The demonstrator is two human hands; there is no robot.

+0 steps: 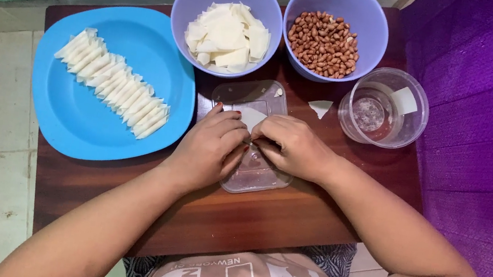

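Left hand (211,147): fingers curled, pinching one edge of the wrapper (251,118) over the clear lid (254,177).
Right hand (292,145): fingertips closed on the same wrapper, touching the left fingertips.
Wrapper: mostly hidden between both hands; a pale corner shows just above the grip.
Handling (judged): thin, light, limp dough sheet; tears easily, so take it by edges and corners, lightly.
Beyond grip: bowl of cut wrappers (226,36), bowl of peanuts (324,43).
Left of grip: blue plate (73,123) bearing a row of folded pieces (114,81).
Right of grip: clear cup (383,108).
Support: wooden table (236,219).
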